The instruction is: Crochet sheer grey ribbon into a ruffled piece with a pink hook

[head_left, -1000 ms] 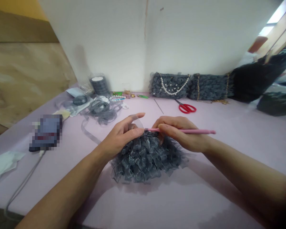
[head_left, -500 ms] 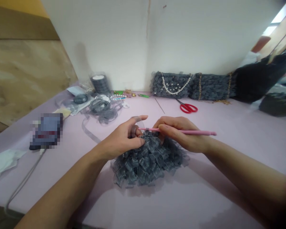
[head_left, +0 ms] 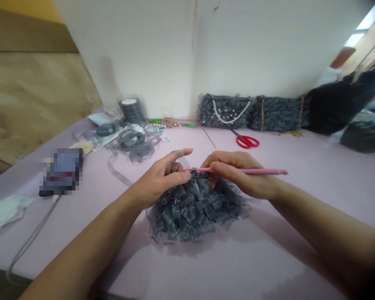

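Over lilac table (head_left: 287,246): left hand (head_left: 161,179) pinches sheer grey ribbon crochet (head_left: 193,212); right hand (head_left: 240,175) grips pink crochet hook (head_left: 256,171), tip in work; loop needs drawing through.

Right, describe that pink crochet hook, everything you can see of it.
The pink crochet hook is a long, slim, smooth, plastic-looking shaft lying almost level. The right hand grips it between thumb and fingers, its blunt end jutting past the hand. Its tip, hook hidden, reaches into the grey ribbon work beside the left hand.
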A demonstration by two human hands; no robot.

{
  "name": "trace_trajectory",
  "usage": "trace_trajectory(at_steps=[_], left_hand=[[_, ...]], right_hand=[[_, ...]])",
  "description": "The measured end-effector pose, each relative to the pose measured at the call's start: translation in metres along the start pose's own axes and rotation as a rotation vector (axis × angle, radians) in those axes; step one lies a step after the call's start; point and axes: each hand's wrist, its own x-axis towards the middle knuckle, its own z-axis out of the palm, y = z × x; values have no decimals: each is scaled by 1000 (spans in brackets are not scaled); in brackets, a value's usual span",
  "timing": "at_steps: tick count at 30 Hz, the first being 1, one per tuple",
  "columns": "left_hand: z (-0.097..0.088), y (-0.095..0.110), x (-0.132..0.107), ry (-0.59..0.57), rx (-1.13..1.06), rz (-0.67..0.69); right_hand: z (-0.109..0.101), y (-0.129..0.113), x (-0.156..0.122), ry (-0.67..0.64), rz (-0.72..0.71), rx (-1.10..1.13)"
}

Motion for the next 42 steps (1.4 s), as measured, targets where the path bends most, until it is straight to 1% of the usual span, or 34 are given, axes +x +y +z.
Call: trace_trajectory(at_steps=[4, 7, 10, 13, 16, 21, 27, 35, 42], left_hand=[[8, 1, 0, 101, 51, -17], [12, 1, 0, 134, 112, -10], [11, 0, 0, 117, 153, -14], [8, 0, 0, 62, 150, -38], [5, 0, -1, 5, 115, -35], [0, 2, -1, -26, 124, -14], [-1, 4, -2, -3, 225, 39], [1, 5, -2, 52, 303, 93], [-1, 3, -1, 63, 323, 87]], right_hand=[[3, 0, -1, -25, 10, -18], [4, 1, -1, -26, 25, -24], [6, 1, 0, -29, 33, -28], [6, 1, 1, -33, 19, -38], [5, 2, 1, -25, 8, -40], [1, 3, -1, -10, -4, -20], [-6, 1, -1, -63, -36, 5], [-7, -5, 1, -87, -26, -89], [-11, -4, 0, -158, -123, -92]])
